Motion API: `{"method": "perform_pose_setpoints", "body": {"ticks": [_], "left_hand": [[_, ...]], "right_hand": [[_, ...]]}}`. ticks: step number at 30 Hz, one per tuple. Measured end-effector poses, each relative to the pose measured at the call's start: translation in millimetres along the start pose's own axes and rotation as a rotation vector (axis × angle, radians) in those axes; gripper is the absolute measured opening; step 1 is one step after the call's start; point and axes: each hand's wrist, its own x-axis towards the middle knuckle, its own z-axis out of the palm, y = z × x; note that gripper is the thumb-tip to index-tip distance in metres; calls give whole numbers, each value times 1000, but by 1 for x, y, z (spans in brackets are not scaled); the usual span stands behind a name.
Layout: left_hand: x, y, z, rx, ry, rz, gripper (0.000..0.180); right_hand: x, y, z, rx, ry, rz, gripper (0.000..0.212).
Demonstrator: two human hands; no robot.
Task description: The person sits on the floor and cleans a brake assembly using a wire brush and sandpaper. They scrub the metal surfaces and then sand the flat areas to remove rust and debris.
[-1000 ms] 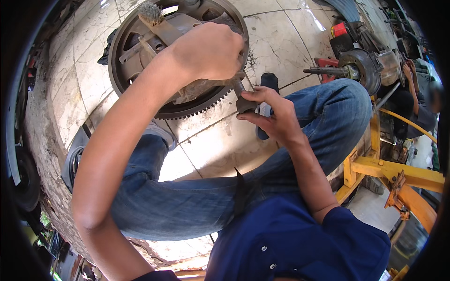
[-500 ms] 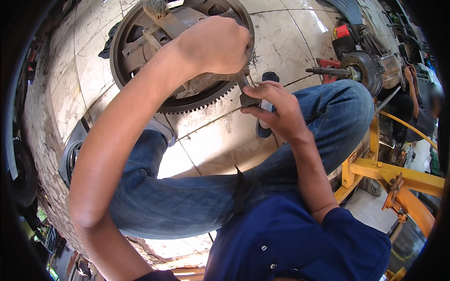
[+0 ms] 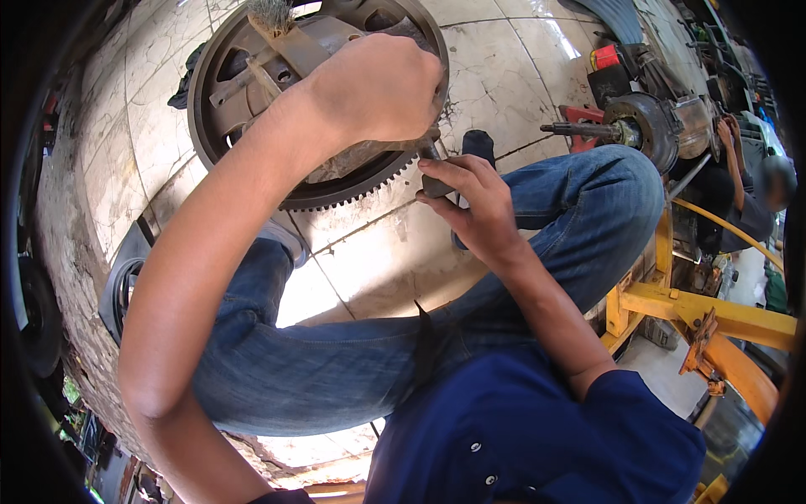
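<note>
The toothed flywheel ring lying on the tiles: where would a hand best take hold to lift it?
Judging by its flat pose, grip the toothed ring at its near rim, from the person's side, fingers hooked through an open window. The left hand and right hand already work at that edge.

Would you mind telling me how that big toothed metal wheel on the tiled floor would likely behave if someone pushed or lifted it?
The toothed wheel looks like thick metal, so probably heavy and rigid. It lies flat on the tiled floor, so it should scrape rather than roll. Its teeth and grimy surface may make gripping awkward; the left hand rests on it.
</note>
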Motion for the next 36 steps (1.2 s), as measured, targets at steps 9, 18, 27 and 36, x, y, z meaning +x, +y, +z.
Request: {"method": "perform_pose_setpoints", "body": {"ticks": [9, 18, 27, 36], "left_hand": [[-1, -2, 4, -24, 8, -21, 22], [-1, -2, 3, -44, -10, -27, 21], [-15, 12, -15, -277, 41, -128, 34], [-49, 60, -32, -477, -186, -29, 53]], "right_hand": [[-8, -16, 67, 412, 372, 482, 55], [-13, -6, 30, 175, 224, 343, 46], [-39, -8, 17, 460, 359, 497, 35], [-21, -18, 8, 302, 387, 86, 61]]}}
